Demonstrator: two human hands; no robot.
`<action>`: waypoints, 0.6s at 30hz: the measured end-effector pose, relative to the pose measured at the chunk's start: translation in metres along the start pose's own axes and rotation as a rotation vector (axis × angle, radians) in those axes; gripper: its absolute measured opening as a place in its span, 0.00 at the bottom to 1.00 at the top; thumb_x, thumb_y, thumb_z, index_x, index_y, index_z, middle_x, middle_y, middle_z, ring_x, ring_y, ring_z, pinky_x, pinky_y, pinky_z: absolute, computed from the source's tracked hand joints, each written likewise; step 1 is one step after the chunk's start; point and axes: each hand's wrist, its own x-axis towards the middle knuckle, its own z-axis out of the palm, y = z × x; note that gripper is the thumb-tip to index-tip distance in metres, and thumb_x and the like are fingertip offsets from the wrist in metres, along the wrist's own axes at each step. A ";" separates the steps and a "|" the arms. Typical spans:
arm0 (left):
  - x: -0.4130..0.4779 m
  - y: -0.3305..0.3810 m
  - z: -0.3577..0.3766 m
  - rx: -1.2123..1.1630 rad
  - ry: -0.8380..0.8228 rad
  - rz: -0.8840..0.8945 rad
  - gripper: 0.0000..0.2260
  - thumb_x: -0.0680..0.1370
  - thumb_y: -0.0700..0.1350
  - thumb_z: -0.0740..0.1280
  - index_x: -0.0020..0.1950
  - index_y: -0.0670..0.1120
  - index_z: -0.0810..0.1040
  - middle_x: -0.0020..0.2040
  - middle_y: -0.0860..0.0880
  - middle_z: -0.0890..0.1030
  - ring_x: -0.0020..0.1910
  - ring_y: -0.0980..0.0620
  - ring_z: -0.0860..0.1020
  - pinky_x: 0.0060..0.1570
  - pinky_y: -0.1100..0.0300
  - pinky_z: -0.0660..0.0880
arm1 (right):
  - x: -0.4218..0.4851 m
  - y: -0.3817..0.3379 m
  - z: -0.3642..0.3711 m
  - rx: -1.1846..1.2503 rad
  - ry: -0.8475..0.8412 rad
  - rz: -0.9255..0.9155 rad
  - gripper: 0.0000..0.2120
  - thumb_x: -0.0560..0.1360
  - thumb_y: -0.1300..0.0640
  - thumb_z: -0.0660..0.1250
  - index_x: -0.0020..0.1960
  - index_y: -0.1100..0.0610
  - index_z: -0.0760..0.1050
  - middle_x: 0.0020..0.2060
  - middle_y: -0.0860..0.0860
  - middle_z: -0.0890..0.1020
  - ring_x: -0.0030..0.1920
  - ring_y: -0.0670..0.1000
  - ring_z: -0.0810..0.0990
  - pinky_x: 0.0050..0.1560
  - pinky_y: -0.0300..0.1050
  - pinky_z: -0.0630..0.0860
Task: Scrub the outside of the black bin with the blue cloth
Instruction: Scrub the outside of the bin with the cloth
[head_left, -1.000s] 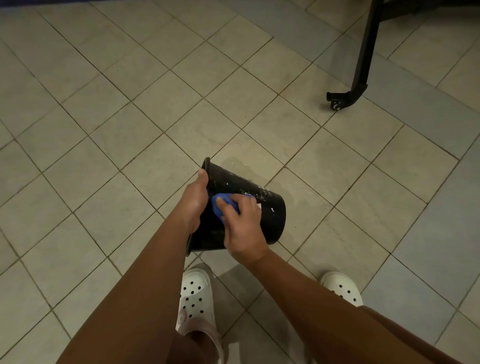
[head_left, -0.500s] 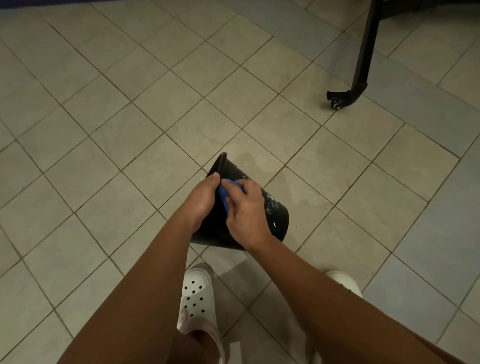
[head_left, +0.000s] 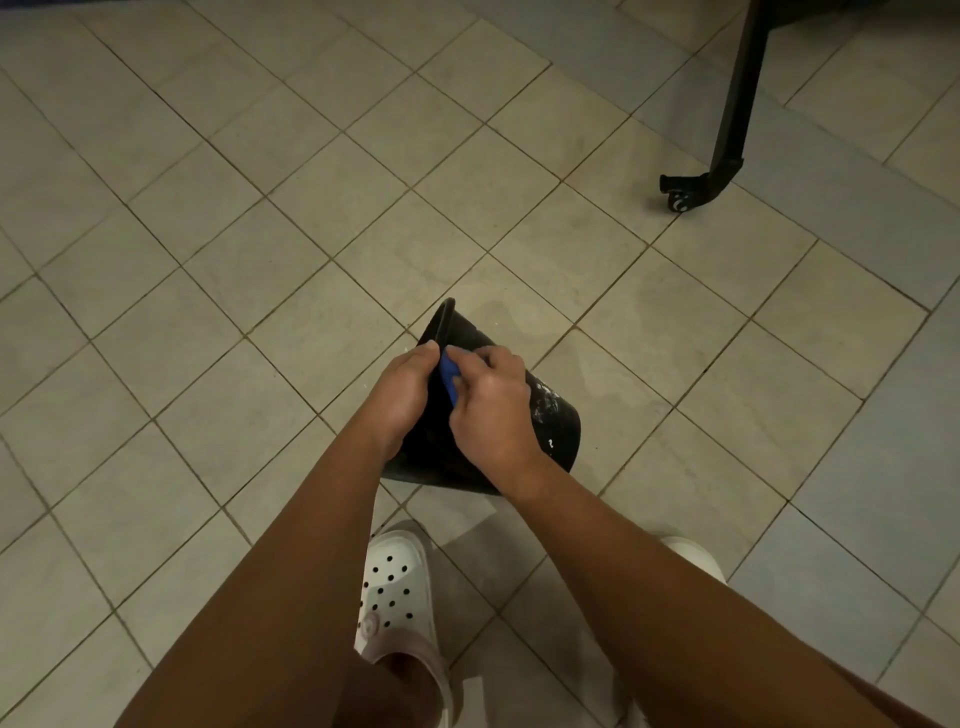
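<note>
Clearly the scrubbing is under way but unfinished. The black bin (head_left: 550, 426) is tipped on its side over the tiled floor (head_left: 260, 260), just ahead of a white shoe (head_left: 397, 587). The left hand (head_left: 402, 395) grips its rim, and the right hand (head_left: 493, 410) pinches the blue cloth (head_left: 450, 375) against the outer wall near that rim. White specks toward the base suggest that end is left to do.

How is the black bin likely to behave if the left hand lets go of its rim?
Probably light: the left hand holds the black bin tilted by its rim. Its round, tapered wall would likely roll. It seems stiff, showing no dent under the right hand and blue cloth.
</note>
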 end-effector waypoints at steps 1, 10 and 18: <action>-0.001 0.000 0.001 0.000 -0.007 0.004 0.18 0.85 0.51 0.53 0.56 0.47 0.82 0.52 0.43 0.84 0.55 0.47 0.82 0.57 0.52 0.76 | 0.005 0.003 -0.001 -0.026 -0.014 0.015 0.20 0.71 0.66 0.65 0.62 0.57 0.75 0.51 0.59 0.75 0.54 0.59 0.72 0.50 0.57 0.74; -0.007 0.001 0.006 0.020 0.010 -0.001 0.17 0.85 0.50 0.54 0.50 0.48 0.82 0.47 0.46 0.84 0.50 0.48 0.82 0.52 0.53 0.76 | -0.005 -0.008 -0.006 -0.096 -0.032 0.070 0.19 0.70 0.65 0.64 0.61 0.58 0.74 0.51 0.59 0.74 0.53 0.60 0.70 0.49 0.54 0.72; -0.007 0.000 0.007 0.036 0.003 -0.019 0.16 0.84 0.51 0.55 0.54 0.46 0.80 0.48 0.42 0.83 0.50 0.42 0.81 0.51 0.49 0.77 | 0.000 0.017 -0.014 -0.225 -0.097 0.256 0.20 0.74 0.61 0.63 0.65 0.56 0.70 0.55 0.58 0.73 0.57 0.58 0.70 0.56 0.54 0.72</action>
